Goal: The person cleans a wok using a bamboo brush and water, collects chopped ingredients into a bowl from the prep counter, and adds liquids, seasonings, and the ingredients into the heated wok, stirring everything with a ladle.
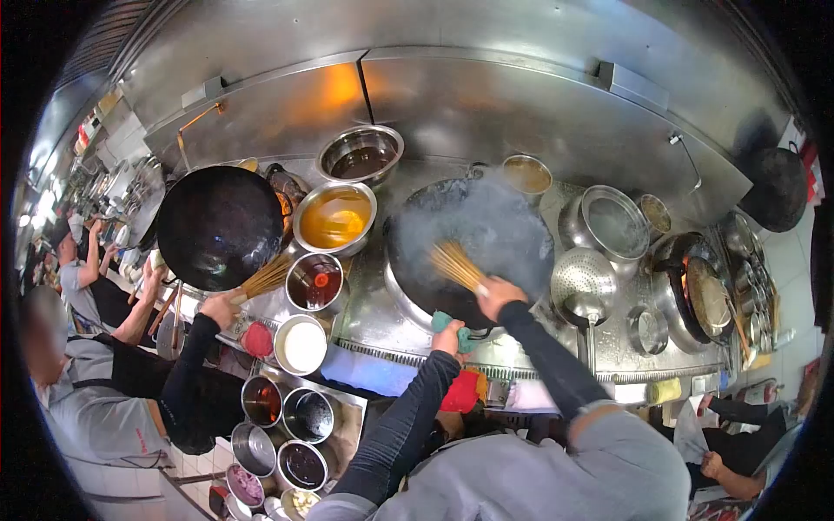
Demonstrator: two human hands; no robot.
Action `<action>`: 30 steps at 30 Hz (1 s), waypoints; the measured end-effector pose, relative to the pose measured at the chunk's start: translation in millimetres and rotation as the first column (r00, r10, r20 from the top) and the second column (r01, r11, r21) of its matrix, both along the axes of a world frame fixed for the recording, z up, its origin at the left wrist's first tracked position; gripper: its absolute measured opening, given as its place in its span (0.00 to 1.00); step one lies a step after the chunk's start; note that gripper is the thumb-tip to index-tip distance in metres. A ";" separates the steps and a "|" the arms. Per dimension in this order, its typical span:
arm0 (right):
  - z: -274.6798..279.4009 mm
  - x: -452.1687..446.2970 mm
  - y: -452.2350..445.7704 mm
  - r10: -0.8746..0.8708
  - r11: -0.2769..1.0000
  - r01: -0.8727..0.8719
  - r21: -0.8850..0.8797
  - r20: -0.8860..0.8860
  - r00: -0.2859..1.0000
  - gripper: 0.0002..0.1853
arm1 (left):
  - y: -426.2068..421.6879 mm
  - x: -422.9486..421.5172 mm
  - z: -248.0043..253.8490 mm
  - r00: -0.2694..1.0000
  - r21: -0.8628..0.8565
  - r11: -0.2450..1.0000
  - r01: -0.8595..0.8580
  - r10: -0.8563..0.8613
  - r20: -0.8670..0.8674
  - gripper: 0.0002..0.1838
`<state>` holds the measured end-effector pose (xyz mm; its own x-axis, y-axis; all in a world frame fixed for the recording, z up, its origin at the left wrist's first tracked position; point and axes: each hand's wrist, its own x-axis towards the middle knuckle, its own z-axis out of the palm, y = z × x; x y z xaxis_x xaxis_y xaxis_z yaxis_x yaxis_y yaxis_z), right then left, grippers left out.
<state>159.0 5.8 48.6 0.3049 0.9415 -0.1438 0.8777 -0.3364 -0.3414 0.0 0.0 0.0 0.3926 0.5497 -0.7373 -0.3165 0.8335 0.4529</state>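
Note:
A large black wok sits on the stove in front of me, with steam or smoke rising from it. My right hand is closed around the handle end of a bamboo wok brush. The bristles are spread over the inside of the wok. At the wok's near rim, my left hand grips a folded green cloth. The cloth lies against the wok's near handle, which it partly hides.
To the left a co-worker holds another wok and a similar brush. Between us stand bowls of amber liquid and dark liquid. A perforated strainer and a steel pot are on the right.

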 end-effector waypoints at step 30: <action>12.8 -28.1 -21.9 0.210 0.951 -0.157 0.266 -0.182 0.961 0.19 | 6.0 -10.9 29.0 0.991 0.076 0.997 0.023 -0.013 -0.132 0.12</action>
<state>130.9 -16.1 61.5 0.1117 0.9920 0.0590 0.8177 -0.0580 -0.5727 -10.9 6.0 29.0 0.3059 0.6008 -0.7385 -0.2355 0.7994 0.5528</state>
